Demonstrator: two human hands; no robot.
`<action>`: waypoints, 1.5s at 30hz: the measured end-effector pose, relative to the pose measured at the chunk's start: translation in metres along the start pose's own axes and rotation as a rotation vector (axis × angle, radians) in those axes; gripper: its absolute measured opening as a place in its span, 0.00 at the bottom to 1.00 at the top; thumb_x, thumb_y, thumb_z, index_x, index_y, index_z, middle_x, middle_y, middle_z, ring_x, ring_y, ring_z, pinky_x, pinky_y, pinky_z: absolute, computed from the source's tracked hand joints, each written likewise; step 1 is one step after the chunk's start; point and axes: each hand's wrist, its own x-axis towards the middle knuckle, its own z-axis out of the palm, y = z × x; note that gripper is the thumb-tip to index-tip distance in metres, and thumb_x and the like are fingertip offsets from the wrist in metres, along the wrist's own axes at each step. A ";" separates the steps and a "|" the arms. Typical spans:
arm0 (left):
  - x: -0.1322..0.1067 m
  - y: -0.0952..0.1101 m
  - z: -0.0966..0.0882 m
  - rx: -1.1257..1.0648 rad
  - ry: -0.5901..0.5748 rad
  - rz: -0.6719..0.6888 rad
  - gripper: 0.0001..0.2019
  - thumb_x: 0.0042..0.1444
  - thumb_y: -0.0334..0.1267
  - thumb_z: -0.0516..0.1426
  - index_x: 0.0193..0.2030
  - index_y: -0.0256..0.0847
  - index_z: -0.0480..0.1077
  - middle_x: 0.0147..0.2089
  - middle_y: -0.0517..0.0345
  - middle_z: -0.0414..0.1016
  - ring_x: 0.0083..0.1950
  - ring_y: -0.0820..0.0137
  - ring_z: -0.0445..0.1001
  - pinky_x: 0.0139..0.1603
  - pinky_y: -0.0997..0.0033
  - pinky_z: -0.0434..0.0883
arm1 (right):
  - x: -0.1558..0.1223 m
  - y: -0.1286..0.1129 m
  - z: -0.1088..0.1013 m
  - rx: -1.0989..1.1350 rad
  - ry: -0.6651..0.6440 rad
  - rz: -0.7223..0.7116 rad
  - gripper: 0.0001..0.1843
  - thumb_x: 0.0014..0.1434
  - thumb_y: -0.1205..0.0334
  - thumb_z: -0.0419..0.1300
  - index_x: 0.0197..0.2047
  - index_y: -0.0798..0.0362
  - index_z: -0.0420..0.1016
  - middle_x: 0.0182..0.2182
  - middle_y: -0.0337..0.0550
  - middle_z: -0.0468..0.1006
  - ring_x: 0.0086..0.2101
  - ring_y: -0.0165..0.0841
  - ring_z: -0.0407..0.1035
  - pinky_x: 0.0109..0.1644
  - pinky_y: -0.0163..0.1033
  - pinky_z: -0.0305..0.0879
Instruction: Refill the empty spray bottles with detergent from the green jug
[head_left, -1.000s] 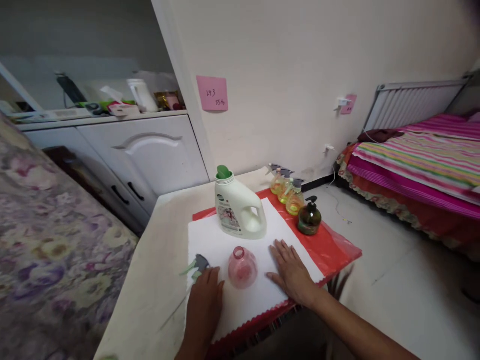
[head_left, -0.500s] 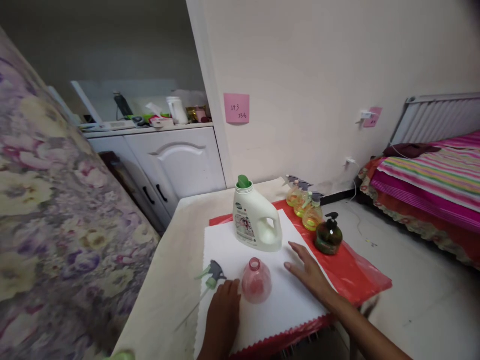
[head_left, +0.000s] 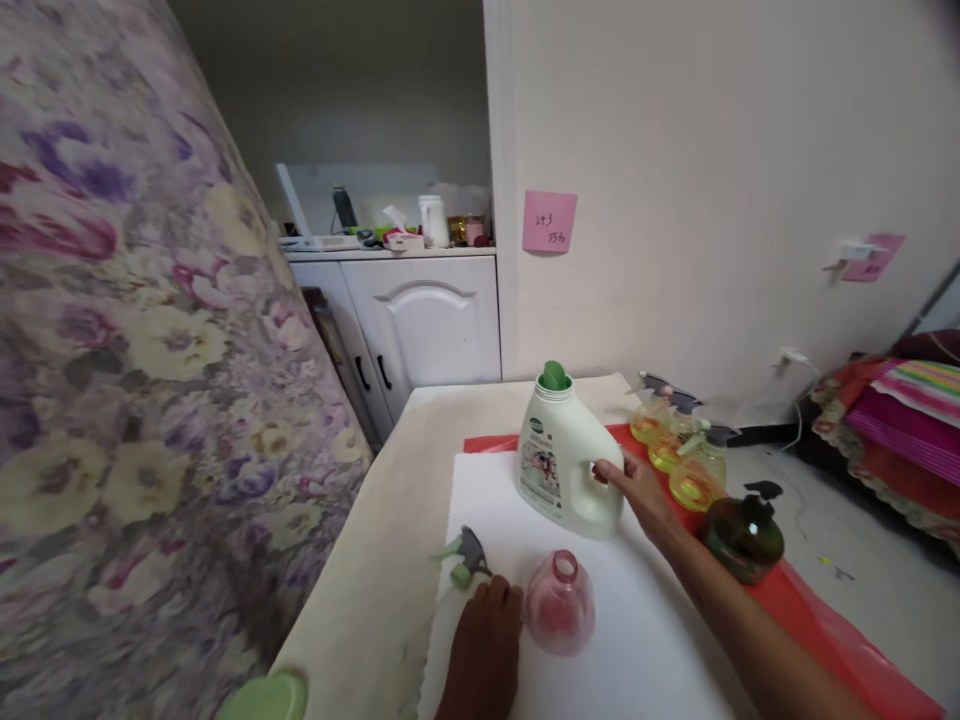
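My right hand [head_left: 637,490] reaches to the handle of the white detergent jug [head_left: 559,455] with a green cap; its fingers curl at the handle. My left hand [head_left: 484,640] rests on the white cloth [head_left: 645,640] beside the open pink bottle [head_left: 559,603], fingers closed near a grey and green spray head [head_left: 463,556] lying on the cloth. Whether the left hand holds the spray head's tube is hidden.
Three yellow spray bottles [head_left: 679,445] and a dark green pump bottle [head_left: 744,535] stand on a red sheet [head_left: 840,640] at the right. A flowered cloth [head_left: 150,380] fills the left. A green lid [head_left: 266,697] lies at the table's near edge. White cabinet [head_left: 420,320] behind.
My right hand lifted off the cloth and moved forward to the jug's handle. The view swung to the left. My left hand stayed beside the pink bottle.
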 end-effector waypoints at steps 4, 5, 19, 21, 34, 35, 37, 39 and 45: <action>0.002 0.001 0.000 -0.012 -0.052 -0.011 0.16 0.60 0.24 0.47 0.47 0.40 0.72 0.51 0.48 0.71 0.52 0.60 0.68 0.54 0.60 0.65 | 0.011 0.002 0.001 -0.004 -0.035 -0.011 0.22 0.48 0.43 0.64 0.22 0.54 0.70 0.15 0.37 0.71 0.19 0.29 0.63 0.25 0.34 0.58; 0.002 0.002 -0.001 -0.012 -0.071 -0.018 0.16 0.60 0.24 0.47 0.47 0.39 0.73 0.51 0.48 0.71 0.52 0.59 0.68 0.54 0.60 0.65 | 0.013 0.003 0.002 -0.004 -0.038 -0.012 0.22 0.49 0.43 0.64 0.19 0.53 0.68 0.13 0.35 0.69 0.17 0.28 0.60 0.23 0.34 0.56; 0.005 0.000 -0.001 -0.052 -0.065 -0.012 0.14 0.57 0.23 0.50 0.44 0.38 0.72 0.50 0.48 0.71 0.51 0.57 0.68 0.51 0.57 0.65 | 0.006 -0.032 0.012 -0.037 0.017 -0.059 0.26 0.55 0.45 0.59 0.15 0.51 0.61 0.12 0.32 0.62 0.18 0.26 0.55 0.25 0.34 0.53; 0.004 0.000 -0.003 -0.050 -0.049 0.013 0.14 0.57 0.23 0.50 0.44 0.38 0.72 0.49 0.47 0.71 0.50 0.57 0.68 0.50 0.57 0.66 | -0.002 -0.051 0.004 -0.064 0.021 -0.063 0.26 0.56 0.45 0.59 0.15 0.51 0.61 0.12 0.32 0.62 0.18 0.26 0.55 0.26 0.34 0.52; -0.014 0.000 -0.013 -0.117 0.132 0.121 0.10 0.56 0.26 0.51 0.41 0.37 0.70 0.45 0.47 0.73 0.47 0.57 0.70 0.47 0.57 0.67 | -0.090 -0.134 -0.089 -0.423 -0.068 0.061 0.25 0.55 0.40 0.59 0.20 0.51 0.62 0.13 0.32 0.62 0.19 0.27 0.55 0.25 0.34 0.51; -0.014 0.000 -0.014 -0.134 0.155 0.128 0.10 0.57 0.26 0.51 0.41 0.37 0.70 0.45 0.47 0.73 0.47 0.57 0.70 0.48 0.56 0.67 | -0.097 -0.138 -0.095 -0.459 -0.085 0.076 0.24 0.55 0.40 0.58 0.21 0.51 0.63 0.13 0.32 0.62 0.19 0.27 0.55 0.25 0.33 0.51; -0.015 0.001 -0.016 -0.175 0.206 0.140 0.12 0.58 0.26 0.49 0.44 0.38 0.70 0.45 0.48 0.73 0.48 0.58 0.70 0.50 0.56 0.67 | -0.108 -0.145 -0.103 -0.531 -0.135 0.110 0.24 0.55 0.40 0.59 0.23 0.52 0.65 0.13 0.31 0.61 0.19 0.27 0.55 0.25 0.33 0.51; -0.014 0.003 -0.019 -0.217 0.257 0.150 0.14 0.60 0.27 0.48 0.49 0.38 0.68 0.48 0.48 0.72 0.51 0.60 0.70 0.53 0.57 0.67 | -0.116 -0.151 -0.107 -0.586 -0.200 0.141 0.23 0.54 0.39 0.59 0.25 0.52 0.67 0.14 0.31 0.61 0.19 0.27 0.55 0.24 0.33 0.50; -0.014 0.011 -0.038 -0.698 0.434 0.185 0.12 0.59 0.35 0.53 0.50 0.41 0.68 0.46 0.51 0.73 0.50 0.63 0.72 0.53 0.60 0.69 | -0.127 -0.157 -0.109 -0.646 -0.333 0.233 0.23 0.51 0.38 0.60 0.33 0.52 0.73 0.22 0.36 0.71 0.20 0.28 0.60 0.19 0.31 0.53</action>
